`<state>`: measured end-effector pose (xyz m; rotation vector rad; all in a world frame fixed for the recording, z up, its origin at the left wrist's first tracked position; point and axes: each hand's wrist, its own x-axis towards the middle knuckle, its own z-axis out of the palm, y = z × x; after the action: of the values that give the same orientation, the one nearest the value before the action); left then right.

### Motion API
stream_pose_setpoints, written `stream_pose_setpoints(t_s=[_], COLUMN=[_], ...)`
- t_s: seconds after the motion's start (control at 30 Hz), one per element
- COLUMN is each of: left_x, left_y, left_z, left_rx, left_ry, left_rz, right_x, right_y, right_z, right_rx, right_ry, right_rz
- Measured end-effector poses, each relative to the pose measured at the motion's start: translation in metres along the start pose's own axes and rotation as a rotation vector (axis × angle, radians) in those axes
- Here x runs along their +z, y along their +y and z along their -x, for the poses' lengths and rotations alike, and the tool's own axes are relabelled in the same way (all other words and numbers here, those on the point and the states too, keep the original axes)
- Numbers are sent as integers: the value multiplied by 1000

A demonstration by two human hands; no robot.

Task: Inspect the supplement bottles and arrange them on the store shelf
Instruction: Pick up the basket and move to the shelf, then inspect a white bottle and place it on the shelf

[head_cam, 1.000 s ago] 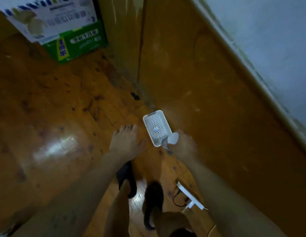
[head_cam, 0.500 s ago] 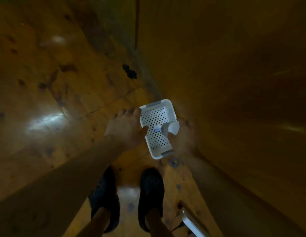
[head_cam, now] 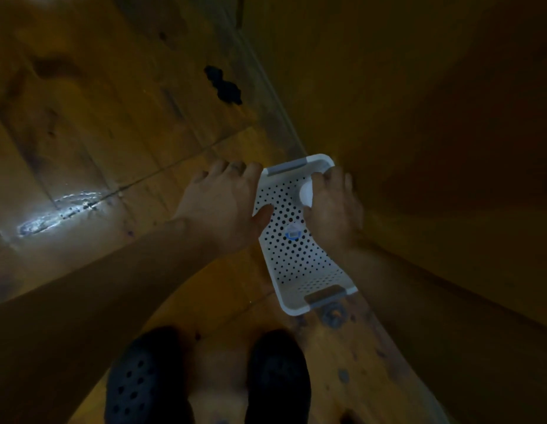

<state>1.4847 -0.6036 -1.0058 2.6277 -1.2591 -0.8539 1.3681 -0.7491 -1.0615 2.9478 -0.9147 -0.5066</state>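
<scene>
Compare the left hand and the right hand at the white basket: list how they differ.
The left hand grips the basket by its left wall, thumb inside; the right hand is at its right wall. The left hand holds only the basket; the right hand curls round a small white bottle. Both are bare, backs up, near the basket's far end.

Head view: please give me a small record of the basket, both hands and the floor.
basket: white, perforated, on wooden floor
left hand: grips basket's left wall, thumb inside
right hand: holds white bottle over basket's right side
in basket: small blue-white item, unclear
shoes: dark, below basket
</scene>
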Motion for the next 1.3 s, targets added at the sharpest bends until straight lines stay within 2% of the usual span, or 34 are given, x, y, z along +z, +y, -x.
stream_pose_setpoints(t_s=[0.13,0.27,0.4,0.53,0.7,0.93,1.17,1.3], left_x=[1,-1,-3,-26,-103,-274,-459,-539], left_y=[-7,-14,-16,-14,-7,19,40,50], left_z=[-4,-7,-1,13,54,155,277,359], left_rx=[12,4,13,-2,-54,-61,-165,-197], left_ry=[-1,4,-8,-20,69,217,417,548], left_rz=[-8,-18,-46,-51,-22,-69,6,24], right_x=[10,16,10,-32,-140,-349,-561,-672], right_y=[0,-9,-9,-11,-25,-55,-91,-112], right_z=[-13,-21,-14,2,23,75,149,193], right_rx=[10,102,128,50,-8,-71,-173,-243], right_ry=[89,112,108,43,91,103,279,365], right_rz=[57,52,-74,-190,-334,-480,-532,-572])
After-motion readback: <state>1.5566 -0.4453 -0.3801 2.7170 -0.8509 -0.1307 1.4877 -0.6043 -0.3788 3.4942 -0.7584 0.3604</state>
